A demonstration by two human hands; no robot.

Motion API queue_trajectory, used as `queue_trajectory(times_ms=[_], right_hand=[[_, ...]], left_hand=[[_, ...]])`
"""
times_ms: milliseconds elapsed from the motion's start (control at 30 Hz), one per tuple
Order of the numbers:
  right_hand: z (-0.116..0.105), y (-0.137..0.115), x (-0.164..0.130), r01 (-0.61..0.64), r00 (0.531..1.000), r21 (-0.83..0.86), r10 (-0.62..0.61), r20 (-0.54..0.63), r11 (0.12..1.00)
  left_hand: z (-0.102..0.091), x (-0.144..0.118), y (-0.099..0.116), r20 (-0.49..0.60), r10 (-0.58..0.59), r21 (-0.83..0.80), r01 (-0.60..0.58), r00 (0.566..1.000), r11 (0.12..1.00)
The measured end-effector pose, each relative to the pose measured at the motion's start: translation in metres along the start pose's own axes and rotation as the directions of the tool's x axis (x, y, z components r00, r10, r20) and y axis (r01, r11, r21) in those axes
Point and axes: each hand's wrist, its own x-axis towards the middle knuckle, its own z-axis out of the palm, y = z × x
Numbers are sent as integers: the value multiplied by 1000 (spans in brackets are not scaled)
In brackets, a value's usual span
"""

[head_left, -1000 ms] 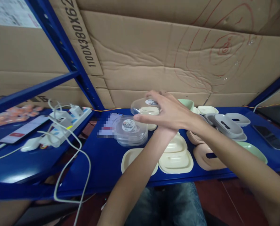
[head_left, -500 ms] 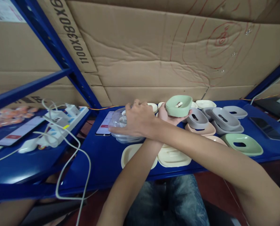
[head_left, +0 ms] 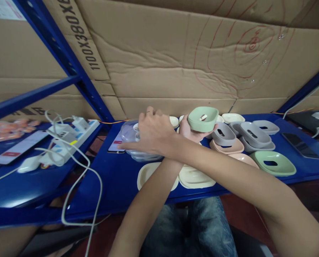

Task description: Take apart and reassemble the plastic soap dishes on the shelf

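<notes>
My forearms cross, the right one over the left. On my left hand rests a pale green soap dish, gripped from the side and below; a small white piece shows in its slot. My right hand lies over a clear plastic container, thumb and fingers spread apart; whether it presses on the container I cannot tell. Small whitish items show through the container, partly hidden by the fingers. Below my arms lie a cream dish and another cream dish.
Grey dishes, a peach dish and a green dish sit to the right, beside a dark phone. A lit phone is left of the container. Farther left is a power strip with loose white cables. Cardboard stands behind.
My right hand has shifted slightly left over the clear container. My left hand still holds the green soap dish in about the same place.
</notes>
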Motion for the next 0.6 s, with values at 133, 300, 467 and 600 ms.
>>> queue_trajectory(times_ms=[133,300,467,600], right_hand=[[9,-6,4,30,999,-24,-29,31,999],[17,-8,4,96,995,-21,-95,43,995],[17,-5,2,121,993,1,-121,16,993],[17,-2,2,96,994,9,-96,-46,995]], left_hand=[[2,-1,2,-7,4,17,-4,1000,1000],[4,-2,3,-20,-7,47,8,1000,999],[1,-1,3,-15,-4,-82,3,1000,997],[-2,3,3,-12,-60,-231,56,998,971]])
